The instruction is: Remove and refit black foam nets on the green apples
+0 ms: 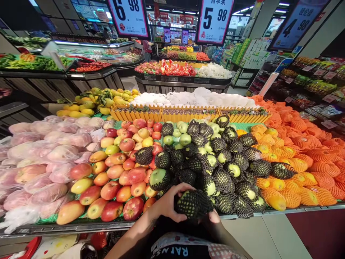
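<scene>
Gripping a green apple in black foam netting at the front lip of a supermarket fruit stand, a shopper works with both hands at six o'clock in the head-camera view. The left hand curls around the fruit's left side, fingers spread over the top of the mesh; the right hand supports it from below at five o'clock, mostly hidden behind the fruit, so how its fingers lie cannot be told. Just beyond, toward twelve o'clock, sits a heap of netted green apples. Red apples are piled at ten o'clock, with mangoes nearer at nine o'clock. Fruit in orange netting fills the two o'clock side. Overhead at twelve o'clock, a price sign reads 5.98.
</scene>
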`<state>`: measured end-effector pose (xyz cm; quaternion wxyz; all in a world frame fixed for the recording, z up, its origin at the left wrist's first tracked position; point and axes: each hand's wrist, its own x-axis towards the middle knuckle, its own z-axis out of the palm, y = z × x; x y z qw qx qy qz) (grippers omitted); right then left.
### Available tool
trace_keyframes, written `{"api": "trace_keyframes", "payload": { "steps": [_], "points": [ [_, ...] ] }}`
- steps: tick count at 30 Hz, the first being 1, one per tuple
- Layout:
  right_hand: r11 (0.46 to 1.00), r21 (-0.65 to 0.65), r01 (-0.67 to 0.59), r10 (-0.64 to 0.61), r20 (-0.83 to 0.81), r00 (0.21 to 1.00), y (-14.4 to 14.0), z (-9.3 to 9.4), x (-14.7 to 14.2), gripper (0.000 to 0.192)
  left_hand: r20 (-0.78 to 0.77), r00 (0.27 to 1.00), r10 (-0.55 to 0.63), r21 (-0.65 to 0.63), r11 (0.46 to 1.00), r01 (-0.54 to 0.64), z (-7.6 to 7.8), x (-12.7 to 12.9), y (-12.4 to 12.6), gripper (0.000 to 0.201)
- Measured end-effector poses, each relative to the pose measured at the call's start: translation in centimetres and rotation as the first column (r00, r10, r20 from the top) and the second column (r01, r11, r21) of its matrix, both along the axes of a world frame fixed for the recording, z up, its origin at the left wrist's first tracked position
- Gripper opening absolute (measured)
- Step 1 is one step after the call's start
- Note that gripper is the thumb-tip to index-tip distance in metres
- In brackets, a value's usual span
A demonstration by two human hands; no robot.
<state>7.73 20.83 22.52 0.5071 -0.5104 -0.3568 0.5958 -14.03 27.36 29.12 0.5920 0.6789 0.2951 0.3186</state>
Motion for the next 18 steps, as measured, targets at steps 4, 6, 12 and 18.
{"api": "trace_keyframes", "payload": {
  "steps": [4, 6, 12, 18],
  "points": [
    [0.993, -0.113, -0.045, 0.027, -0.157, 0.987, 0.8, 1.6, -0.5, 0.047, 0.232, 0.905, 0.356, -0.236, 0.923, -0.303, -2.3, -1.0, -0.7, 0.090],
    [0.993, -0.111, -0.029, 0.001, -0.240, 0.971, 1.4, 2.5, -0.5, 0.042, 0.274, 0.838, 0.473, -0.415, 0.844, -0.340, -3.4, -1.3, -1.0, 0.093],
    [0.995, -0.096, -0.023, 0.003, -0.209, 0.978, 2.1, 2.6, -0.3, 0.035, 0.303, 0.828, 0.472, -0.609, 0.764, -0.213, -4.8, -1.0, -2.4, 0.076],
    [0.991, 0.101, -0.087, 0.096, -0.094, 0.991, 1.3, 1.8, -0.2, 0.048, 0.396, 0.820, 0.413, -0.706, 0.708, -0.016, -3.8, 1.7, -3.5, 0.066]
  ]
}}
